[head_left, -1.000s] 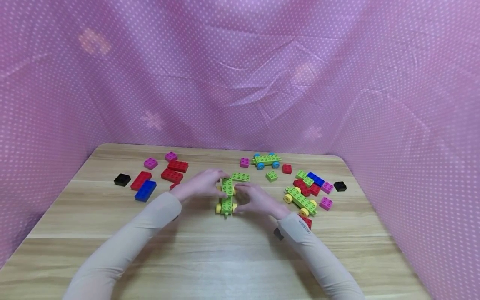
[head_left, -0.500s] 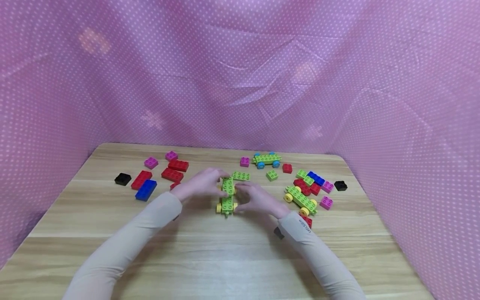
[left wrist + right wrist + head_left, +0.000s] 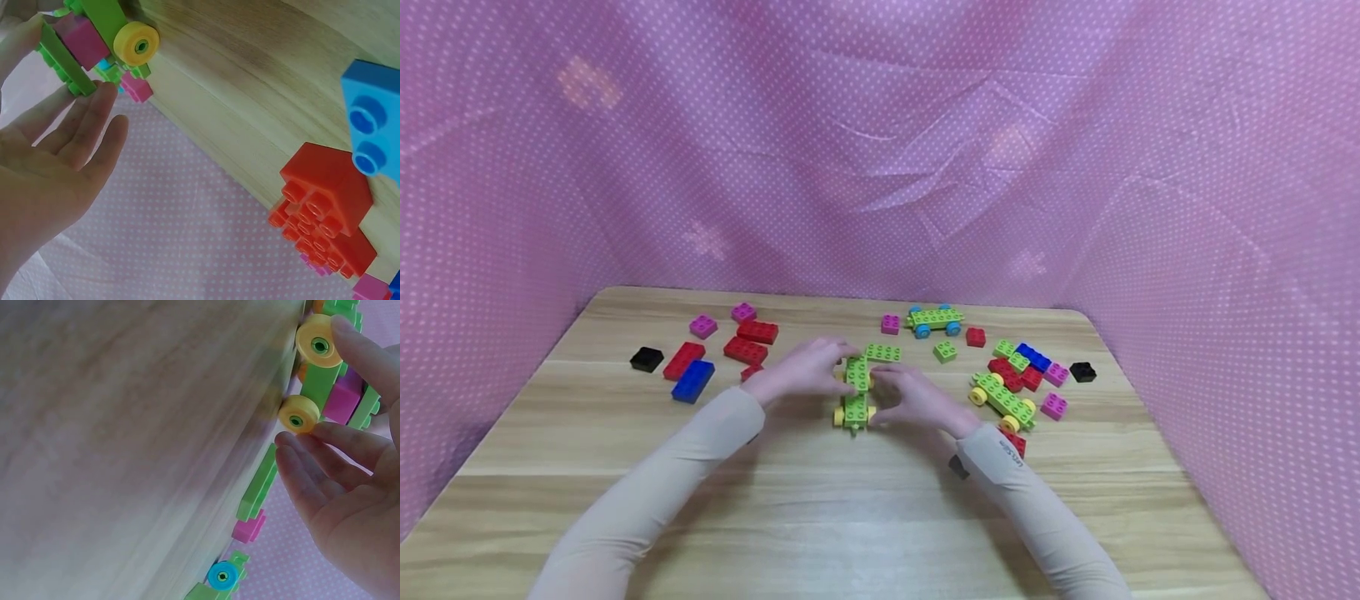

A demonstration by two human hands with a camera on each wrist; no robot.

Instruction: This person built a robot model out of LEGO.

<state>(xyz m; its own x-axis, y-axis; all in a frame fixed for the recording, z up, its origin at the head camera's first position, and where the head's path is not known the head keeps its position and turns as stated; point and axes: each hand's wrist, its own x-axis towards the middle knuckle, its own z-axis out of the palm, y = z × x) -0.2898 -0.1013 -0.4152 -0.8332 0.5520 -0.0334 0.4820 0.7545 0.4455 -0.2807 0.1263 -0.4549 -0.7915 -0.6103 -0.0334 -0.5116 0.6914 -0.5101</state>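
Observation:
A green wheeled toy car base (image 3: 855,411) with yellow wheels stands at the middle of the table. A pink brick (image 3: 81,40) sits on it, and a green brick (image 3: 65,57) lies over the pink one. My left hand (image 3: 808,367) pinches this upper green brick between thumb and fingers. From the other side my right hand (image 3: 917,400) grips the car base by its yellow wheels. In the right wrist view the thumb is at one yellow wheel (image 3: 319,340) and a finger touches another. From above, the upper green brick hides the pink one.
Red bricks (image 3: 683,361), a blue brick (image 3: 692,381) and a black brick (image 3: 647,359) lie left. A green brick (image 3: 883,353) lies just behind my hands. A blue-wheeled car base (image 3: 935,319) stands at the back, and another yellow-wheeled one (image 3: 1003,401) among loose bricks at right.

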